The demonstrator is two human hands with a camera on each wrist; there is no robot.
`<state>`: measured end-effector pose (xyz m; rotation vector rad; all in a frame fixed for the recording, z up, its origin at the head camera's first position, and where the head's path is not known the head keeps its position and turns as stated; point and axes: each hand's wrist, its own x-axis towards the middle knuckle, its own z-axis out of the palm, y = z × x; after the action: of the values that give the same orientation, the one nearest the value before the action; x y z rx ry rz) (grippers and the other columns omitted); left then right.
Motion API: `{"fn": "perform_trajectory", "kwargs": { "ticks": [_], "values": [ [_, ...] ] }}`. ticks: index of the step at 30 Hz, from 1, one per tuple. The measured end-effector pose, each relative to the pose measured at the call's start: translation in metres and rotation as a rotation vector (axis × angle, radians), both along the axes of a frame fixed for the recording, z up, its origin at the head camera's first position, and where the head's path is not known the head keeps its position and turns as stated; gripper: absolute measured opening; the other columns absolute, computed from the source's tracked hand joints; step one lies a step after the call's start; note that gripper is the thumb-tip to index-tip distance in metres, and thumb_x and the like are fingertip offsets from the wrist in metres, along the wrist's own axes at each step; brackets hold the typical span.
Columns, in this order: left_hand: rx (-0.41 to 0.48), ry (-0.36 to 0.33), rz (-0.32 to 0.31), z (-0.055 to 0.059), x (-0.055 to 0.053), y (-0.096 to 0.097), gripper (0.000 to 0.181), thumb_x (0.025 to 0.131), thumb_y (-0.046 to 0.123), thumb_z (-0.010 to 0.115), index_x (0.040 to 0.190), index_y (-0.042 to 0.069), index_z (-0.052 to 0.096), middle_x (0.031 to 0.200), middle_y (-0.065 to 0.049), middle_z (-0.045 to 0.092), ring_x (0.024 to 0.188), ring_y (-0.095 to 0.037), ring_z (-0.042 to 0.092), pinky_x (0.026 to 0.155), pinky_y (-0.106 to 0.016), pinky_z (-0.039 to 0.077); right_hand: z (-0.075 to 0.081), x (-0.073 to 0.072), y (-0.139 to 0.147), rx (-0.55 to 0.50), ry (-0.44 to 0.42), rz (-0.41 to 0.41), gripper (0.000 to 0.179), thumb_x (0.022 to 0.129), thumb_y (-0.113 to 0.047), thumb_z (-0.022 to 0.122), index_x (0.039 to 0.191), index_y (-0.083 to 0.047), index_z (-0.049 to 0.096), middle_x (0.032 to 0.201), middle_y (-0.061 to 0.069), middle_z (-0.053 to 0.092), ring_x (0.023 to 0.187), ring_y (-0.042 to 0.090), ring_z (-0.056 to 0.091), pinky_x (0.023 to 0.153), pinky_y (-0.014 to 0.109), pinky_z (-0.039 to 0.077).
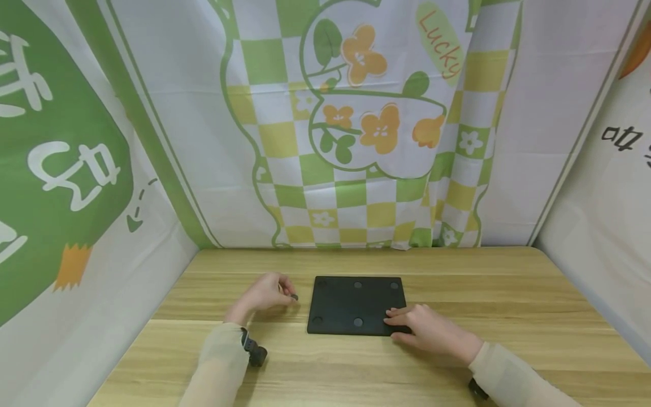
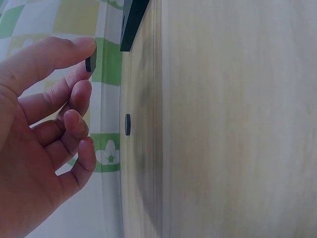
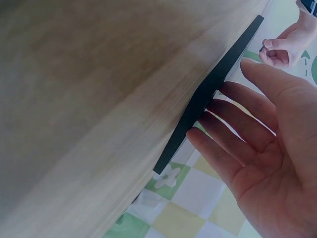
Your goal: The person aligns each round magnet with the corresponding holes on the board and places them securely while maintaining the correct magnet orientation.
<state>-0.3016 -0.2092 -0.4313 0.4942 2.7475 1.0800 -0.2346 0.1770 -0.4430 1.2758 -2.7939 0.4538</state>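
My left hand [image 1: 268, 292] is raised left of a flat black board [image 1: 338, 302], pinching a small dark disc [image 2: 91, 63] between thumb and index finger. Its other fingers curl loosely. A second dark disc [image 2: 128, 124] lies on the table beneath that hand in the left wrist view. The board lies flat, with several round dark discs [image 1: 358, 322] set near its long edges. My right hand [image 1: 427, 328] rests at the board's near right corner. Its fingers lie fairly straight on the surface, and they cover that corner in the head view.
The wooden table [image 1: 458, 277] extends around the board on all sides. A printed green and yellow checked curtain [image 1: 335, 203] hangs at the table's back edge, with printed cloth walls on the left and right. A wrist camera [image 1: 256, 356] is strapped to the left forearm.
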Motion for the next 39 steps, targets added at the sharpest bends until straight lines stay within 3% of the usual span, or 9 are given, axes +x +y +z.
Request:
{"fn": "perform_trajectory", "kwargs": {
  "ticks": [27, 39],
  "values": [
    [0.018, 0.019, -0.122, 0.0, 0.007, 0.016, 0.011, 0.076, 0.008, 0.077, 0.079, 0.008, 0.066, 0.078, -0.002, 0.063, 0.066, -0.014, 0.055, 0.056, -0.024, 0.046, 0.0, 0.0, 0.0, -0.009, -0.001, 0.008, 0.034, 0.09, -0.027, 0.065, 0.117, -0.006, 0.068, 0.124, 0.014, 0.063, 0.113, 0.024, 0.062, 0.088, 0.039, 0.053],
    [0.006, 0.024, -0.127, 0.003, 0.012, 0.02, 0.012, 0.075, 0.01, 0.077, 0.079, 0.009, 0.066, 0.078, -0.001, 0.062, 0.068, -0.015, 0.054, 0.055, -0.024, 0.043, 0.001, 0.0, 0.0, -0.021, 0.039, 0.036, 0.033, 0.09, -0.025, 0.065, 0.115, -0.005, 0.069, 0.12, 0.015, 0.065, 0.109, 0.025, 0.064, 0.084, 0.04, 0.054]
  ]
}}
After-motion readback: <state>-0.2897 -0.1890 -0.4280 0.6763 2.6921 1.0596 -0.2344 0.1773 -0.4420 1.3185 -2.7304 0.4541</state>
